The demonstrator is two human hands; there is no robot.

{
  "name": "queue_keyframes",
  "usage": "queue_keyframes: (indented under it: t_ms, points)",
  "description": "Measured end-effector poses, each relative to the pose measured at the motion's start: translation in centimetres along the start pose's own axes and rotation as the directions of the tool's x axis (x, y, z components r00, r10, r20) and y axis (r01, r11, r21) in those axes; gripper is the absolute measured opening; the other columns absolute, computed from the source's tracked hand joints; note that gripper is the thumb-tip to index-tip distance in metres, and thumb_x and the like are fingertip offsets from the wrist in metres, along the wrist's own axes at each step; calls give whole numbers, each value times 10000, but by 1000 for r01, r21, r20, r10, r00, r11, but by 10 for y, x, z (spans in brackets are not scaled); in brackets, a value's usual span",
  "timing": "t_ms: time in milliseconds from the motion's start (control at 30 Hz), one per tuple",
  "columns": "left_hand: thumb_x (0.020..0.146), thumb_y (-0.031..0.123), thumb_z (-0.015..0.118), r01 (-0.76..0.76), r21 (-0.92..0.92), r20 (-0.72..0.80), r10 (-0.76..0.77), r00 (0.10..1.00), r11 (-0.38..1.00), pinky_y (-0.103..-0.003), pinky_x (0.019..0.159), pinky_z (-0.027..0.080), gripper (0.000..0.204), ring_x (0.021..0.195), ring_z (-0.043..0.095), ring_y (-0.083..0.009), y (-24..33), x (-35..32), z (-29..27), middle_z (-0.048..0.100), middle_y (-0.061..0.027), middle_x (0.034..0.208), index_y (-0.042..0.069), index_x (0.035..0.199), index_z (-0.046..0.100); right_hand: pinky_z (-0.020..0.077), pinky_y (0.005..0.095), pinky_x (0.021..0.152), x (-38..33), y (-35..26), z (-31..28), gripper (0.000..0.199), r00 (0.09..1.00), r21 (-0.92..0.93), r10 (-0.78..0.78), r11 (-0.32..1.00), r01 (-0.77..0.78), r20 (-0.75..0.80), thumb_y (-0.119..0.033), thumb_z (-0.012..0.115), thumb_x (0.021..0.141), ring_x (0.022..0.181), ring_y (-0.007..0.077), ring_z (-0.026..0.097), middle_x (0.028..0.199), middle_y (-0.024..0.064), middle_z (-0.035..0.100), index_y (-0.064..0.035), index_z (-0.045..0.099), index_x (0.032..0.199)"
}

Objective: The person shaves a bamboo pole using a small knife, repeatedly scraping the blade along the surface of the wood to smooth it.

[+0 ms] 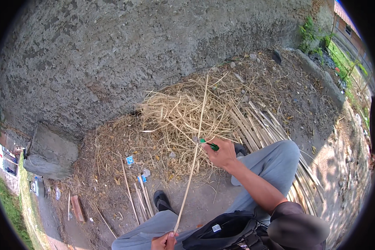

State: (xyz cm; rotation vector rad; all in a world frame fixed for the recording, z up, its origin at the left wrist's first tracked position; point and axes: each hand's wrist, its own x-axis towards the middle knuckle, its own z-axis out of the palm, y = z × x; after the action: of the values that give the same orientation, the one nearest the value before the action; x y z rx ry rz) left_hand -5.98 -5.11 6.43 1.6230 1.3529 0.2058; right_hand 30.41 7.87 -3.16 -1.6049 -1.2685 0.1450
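A long, thin bamboo strip [189, 179] runs from near my lap up across the pile of shavings. My left hand [164, 241], at the lower edge, is closed around its near end. Higher up, my right hand [221, 152] grips a small green-handled knife [209, 144]. The knife's front end meets the strip about midway along; its blade is hard to make out. Below and beyond my right hand lies a loose heap of pale bamboo shavings [177, 118]. The strip's far end reaches over the heap toward the wall.
A rough grey wall [125, 54] rises behind the heap. Many split bamboo strips [258, 125] lie under and beside my right leg, with several more [141, 200] by my left foot. A concrete block [52, 152] stands at left. Blue wrappers [130, 160] and a brick [77, 208] lie on the dirt.
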Motion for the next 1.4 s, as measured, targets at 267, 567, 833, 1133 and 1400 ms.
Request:
queue_keyframes:
  t_ms: [267,567,833,1133,1400]
  points:
    - [1042,292,508,-75,178,-114,96,989,981,-346,563,472,310,564,586,-212,-34,-61,-8,622,-117,664,51,991,696,495,396,561,13,10,-9,251,979,-67,203,977,-204,-25,-319,744,866,560,288,641,632,112,658,-74,751,920]
    - [1019,177,543,8,126,-71,1,997,992,-326,514,442,226,532,545,-167,-36,-88,-16,593,-95,628,16,997,700,517,413,558,9,12,1,234,985,-121,173,978,-170,17,-319,749,860,595,303,674,676,109,691,-120,764,982]
    - [1010,146,548,-149,137,-138,168,976,979,-317,521,451,203,540,544,-154,-55,-95,-16,591,-93,634,18,1043,702,531,390,568,2,17,5,236,995,-114,41,993,-31,90,-282,732,877,618,293,696,714,130,708,-80,760,996]
    - [1019,312,538,235,156,-102,-221,970,959,-413,597,485,325,614,613,-302,-43,-136,-30,622,-151,680,29,989,695,453,340,514,40,82,-29,232,816,-126,558,808,-576,-151,-265,701,913,517,193,597,614,93,643,-40,745,944]
    - [1015,273,528,180,111,-300,-139,944,977,-394,600,476,285,597,562,-251,-85,-118,-17,609,-171,693,51,1124,669,365,244,476,-27,41,21,303,522,-40,535,723,-690,664,-298,682,955,542,57,493,661,21,609,4,667,946]
